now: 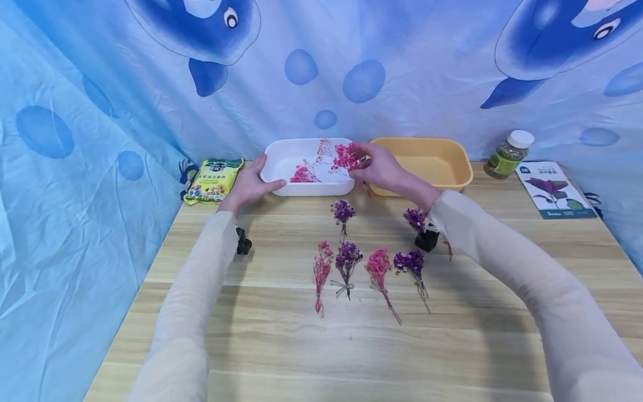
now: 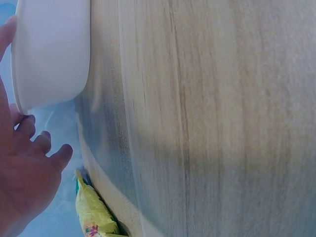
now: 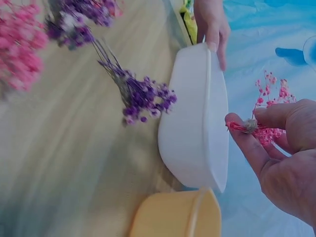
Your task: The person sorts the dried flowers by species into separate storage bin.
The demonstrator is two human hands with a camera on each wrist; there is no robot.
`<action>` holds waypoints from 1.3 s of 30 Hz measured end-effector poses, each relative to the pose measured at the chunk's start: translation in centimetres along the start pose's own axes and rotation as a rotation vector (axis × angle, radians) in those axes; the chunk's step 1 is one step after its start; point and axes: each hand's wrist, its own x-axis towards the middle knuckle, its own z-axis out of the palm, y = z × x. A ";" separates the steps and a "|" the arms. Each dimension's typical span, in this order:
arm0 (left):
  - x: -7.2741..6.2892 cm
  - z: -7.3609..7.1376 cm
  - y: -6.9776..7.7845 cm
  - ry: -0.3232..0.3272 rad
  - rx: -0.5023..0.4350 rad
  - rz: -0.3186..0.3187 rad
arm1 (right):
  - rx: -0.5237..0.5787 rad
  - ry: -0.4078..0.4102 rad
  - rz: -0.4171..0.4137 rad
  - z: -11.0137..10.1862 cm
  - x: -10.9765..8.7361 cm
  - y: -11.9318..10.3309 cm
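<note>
In the head view my right hand (image 1: 384, 166) pinches a small bunch of pink dried flowers (image 1: 344, 157) over the right end of a white basin (image 1: 313, 190). Thumb and fingertips close on its tied stems (image 3: 249, 126) in the right wrist view. My left hand (image 1: 249, 184) holds the basin's left end, thumb over the rim and fingers outside (image 2: 30, 129). Pink dried flowers (image 1: 304, 174) lie inside the basin. On the table in front are several tied bunches, among them a purple bunch (image 1: 348, 258) and a pink bunch (image 1: 379, 266).
A yellow basin (image 1: 469, 174) stands right of the white one. Farther right are a jar with a white lid (image 1: 509, 154) and a printed card (image 1: 555, 190). A yellow packet (image 1: 215, 181) lies at the left. A blue curtain (image 1: 321, 72) hangs behind the table.
</note>
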 end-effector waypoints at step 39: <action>-0.1 0.1 -0.3 0.026 -0.001 0.025 | -0.203 -0.070 -0.016 4.3 9.4 0.3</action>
